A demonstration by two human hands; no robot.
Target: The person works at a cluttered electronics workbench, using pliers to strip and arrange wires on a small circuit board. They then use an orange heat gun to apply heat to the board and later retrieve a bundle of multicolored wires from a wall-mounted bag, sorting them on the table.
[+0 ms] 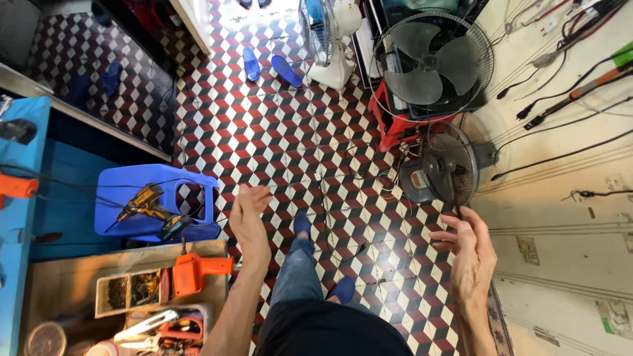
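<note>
Tiled workshop floor (pixel 277 132): your left hand (pixel 249 212) pinches a thin wire (pixel 297 186) taut toward two o'clock; right hand (pixel 469 254) open, empty, near the fan (pixel 443 170).

Left hand (pixel 249 209) raised, fingers pinched, right hand (pixel 469 254) loosely open

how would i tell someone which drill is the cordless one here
Start at the blue plastic stool lying left of the person's left hand. The cordless drill lies on top of it, yellow and black. The other power tool, nearer on the wooden board, is plain orange.
</note>
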